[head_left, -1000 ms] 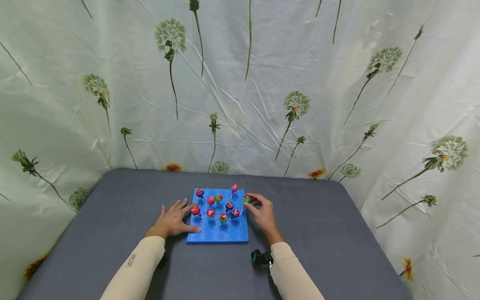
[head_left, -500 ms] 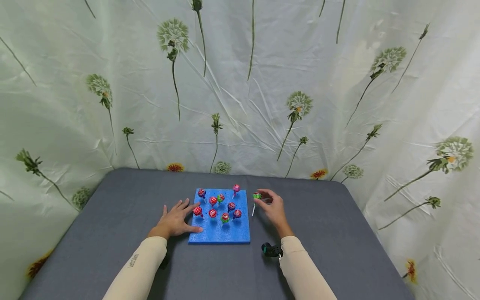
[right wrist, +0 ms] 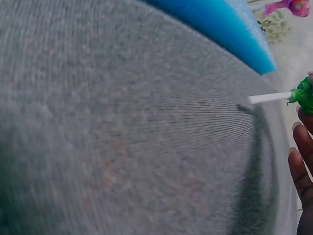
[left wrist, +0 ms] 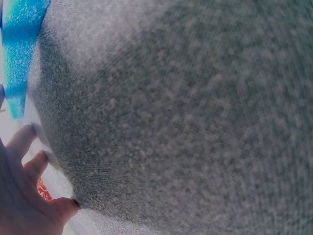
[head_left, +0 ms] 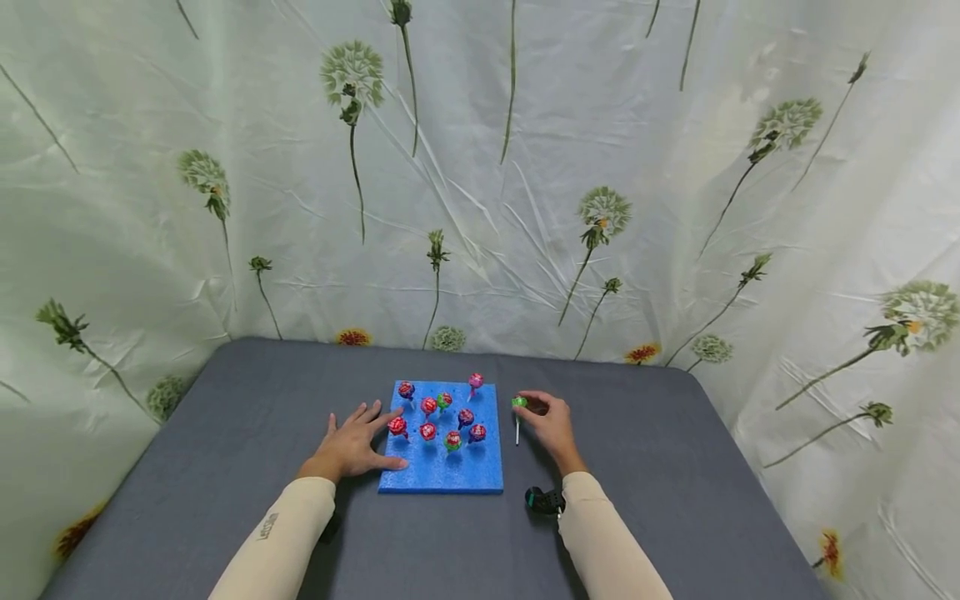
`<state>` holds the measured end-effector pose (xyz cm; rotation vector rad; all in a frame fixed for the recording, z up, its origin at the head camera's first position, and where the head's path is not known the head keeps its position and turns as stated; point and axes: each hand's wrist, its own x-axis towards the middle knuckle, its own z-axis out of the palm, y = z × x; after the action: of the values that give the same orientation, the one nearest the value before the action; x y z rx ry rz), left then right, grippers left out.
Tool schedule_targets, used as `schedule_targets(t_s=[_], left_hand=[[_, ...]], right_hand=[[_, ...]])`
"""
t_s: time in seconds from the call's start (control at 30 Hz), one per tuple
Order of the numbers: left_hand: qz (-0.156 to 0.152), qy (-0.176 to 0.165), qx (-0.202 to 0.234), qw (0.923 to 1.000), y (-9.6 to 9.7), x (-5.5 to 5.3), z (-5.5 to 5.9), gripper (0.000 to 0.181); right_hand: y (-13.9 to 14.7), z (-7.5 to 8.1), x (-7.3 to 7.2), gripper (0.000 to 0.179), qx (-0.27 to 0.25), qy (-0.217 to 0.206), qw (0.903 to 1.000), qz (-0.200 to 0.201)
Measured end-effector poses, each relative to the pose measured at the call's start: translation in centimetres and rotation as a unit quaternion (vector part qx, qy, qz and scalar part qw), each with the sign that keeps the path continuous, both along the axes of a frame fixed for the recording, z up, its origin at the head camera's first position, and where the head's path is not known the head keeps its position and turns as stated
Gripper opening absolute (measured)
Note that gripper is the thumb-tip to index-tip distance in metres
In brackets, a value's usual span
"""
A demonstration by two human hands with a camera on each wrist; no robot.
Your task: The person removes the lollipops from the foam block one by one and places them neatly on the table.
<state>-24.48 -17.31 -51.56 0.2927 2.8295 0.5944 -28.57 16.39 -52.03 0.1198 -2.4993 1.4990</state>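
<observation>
Saw only part of the green-wrapped lollipop (right wrist: pixel 304 95) in the right wrist view — cut off by the frame's right edge and partly covered by the fingers (right wrist: pixel 306 118) of the right hand (head_left: pixel 551 425). Could not judge the gap, if any, between the tip of its white stick (right wrist: pixel 269 97) and the gray tabletop (head_left: pixel 420 550). Found a pink lollipop (right wrist: pixel 298 6) clipped at the top right corner of that view, and in the left wrist view a small red patch (left wrist: pixel 43 188) behind the hand, too little to name.

Looked bright green, crumpled at the neck, stick slim, straight and pointing down in the head view. Was pinched by the head between thumb and curled fingers, just right of the blue foam board (head_left: pixel 442 479) and apart from it. Held the left hand (head_left: pixel 348 448) with fingers spread wide at the board's left side — thumb and index finger over its surface, gripping nothing.
</observation>
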Motion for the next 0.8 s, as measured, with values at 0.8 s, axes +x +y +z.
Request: schedule_targets(t_s=[0.8], left_hand=[[0.002, 0.0, -0.005, 1.0, 0.0, 0.3, 0.5, 0.101]], right_hand=[[-1.3, -1.7, -0.8, 0.025, 0.001, -0.033, 0.9987, -0.039]])
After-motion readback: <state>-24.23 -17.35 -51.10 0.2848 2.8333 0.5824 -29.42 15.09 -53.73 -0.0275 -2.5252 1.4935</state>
